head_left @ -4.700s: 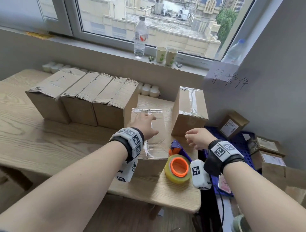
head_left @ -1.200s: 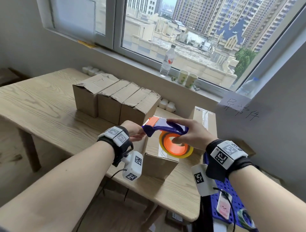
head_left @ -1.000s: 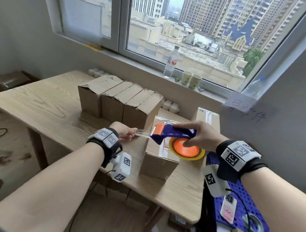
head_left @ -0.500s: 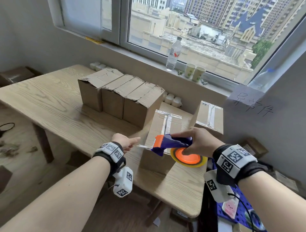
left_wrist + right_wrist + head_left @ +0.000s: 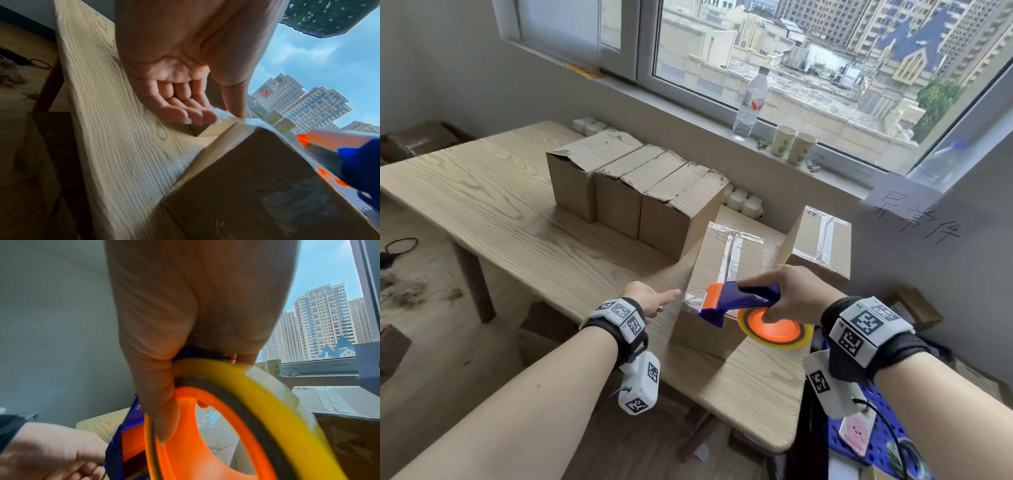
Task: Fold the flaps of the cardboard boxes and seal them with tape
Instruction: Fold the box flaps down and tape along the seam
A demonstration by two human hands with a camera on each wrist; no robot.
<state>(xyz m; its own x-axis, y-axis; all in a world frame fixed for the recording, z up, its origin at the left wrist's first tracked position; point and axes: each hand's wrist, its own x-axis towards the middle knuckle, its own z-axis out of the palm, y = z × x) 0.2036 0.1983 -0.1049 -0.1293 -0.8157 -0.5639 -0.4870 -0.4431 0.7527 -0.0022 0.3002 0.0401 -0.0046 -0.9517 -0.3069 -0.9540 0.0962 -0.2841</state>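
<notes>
A cardboard box (image 5: pixel 717 274) stands at the table's near right, with clear tape along its top seam and across its far edge. My right hand (image 5: pixel 756 298) grips a blue and orange tape dispenser (image 5: pixel 736 299) over the box's near end; its yellow roll (image 5: pixel 267 394) has an orange hub. My left hand (image 5: pixel 667 301) is just left of the box and pinches the tape end (image 5: pixel 222 116) between thumb and fingers. The strand runs over the box's near top edge (image 5: pixel 257 128) to the dispenser (image 5: pixel 359 154).
A taped box (image 5: pixel 822 243) stands to the right. Three untaped boxes (image 5: pixel 637 192) stand in a row farther back. The window sill holds a water bottle (image 5: pixel 751 99) and two paper cups (image 5: pixel 792 145). The table edge (image 5: pixel 756 442) is close below my hands.
My right hand picked up the dispenser and my left pulled out the tape end. In the last half second both hands came down to the box's near end.
</notes>
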